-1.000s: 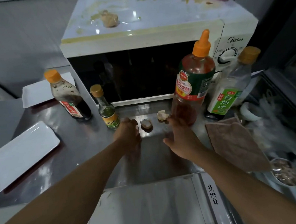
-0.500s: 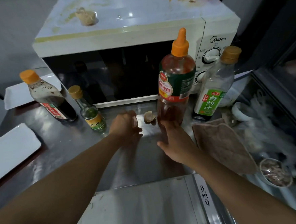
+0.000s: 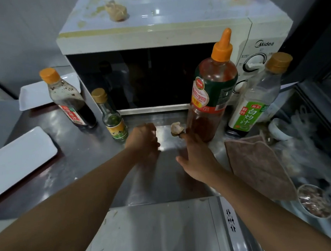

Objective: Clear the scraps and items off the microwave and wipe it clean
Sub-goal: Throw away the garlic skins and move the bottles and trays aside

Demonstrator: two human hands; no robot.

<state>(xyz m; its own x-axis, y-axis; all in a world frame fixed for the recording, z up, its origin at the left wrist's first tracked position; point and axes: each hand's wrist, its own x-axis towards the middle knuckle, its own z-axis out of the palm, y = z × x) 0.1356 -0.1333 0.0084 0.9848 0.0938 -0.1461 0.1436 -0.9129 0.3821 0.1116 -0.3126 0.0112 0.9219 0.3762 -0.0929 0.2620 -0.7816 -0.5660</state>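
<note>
1. My left hand (image 3: 143, 139) sits on the steel table (image 3: 80, 156) in front of the microwave (image 3: 154, 38), its fingers curled into a fist. I cannot tell whether a scrap is inside it.
2. My right hand (image 3: 197, 158) reaches forward with its fingers loosely extended, the tips touching or just short of a pale scrap (image 3: 176, 129) that lies on the table beside the tall red sauce bottle (image 3: 211, 94).
3. To take this scrap well, I would close thumb and forefinger around it from the near side and lift straight up. The sauce bottle stands right against my knuckles, so a sideways sweep could tip it.
4. A larger lump (image 3: 116, 10) sits on the microwave top among yellowish smears, so I judge the clearing is far from done.
5. The brown cloth (image 3: 259, 164) lies folded on the table just right of my right forearm, near enough to pick up for the wiping.
6. The dark soy bottle (image 3: 68, 98) and small green bottle (image 3: 112, 115) stand left of my fist, so I would keep that elbow tucked in.
</note>
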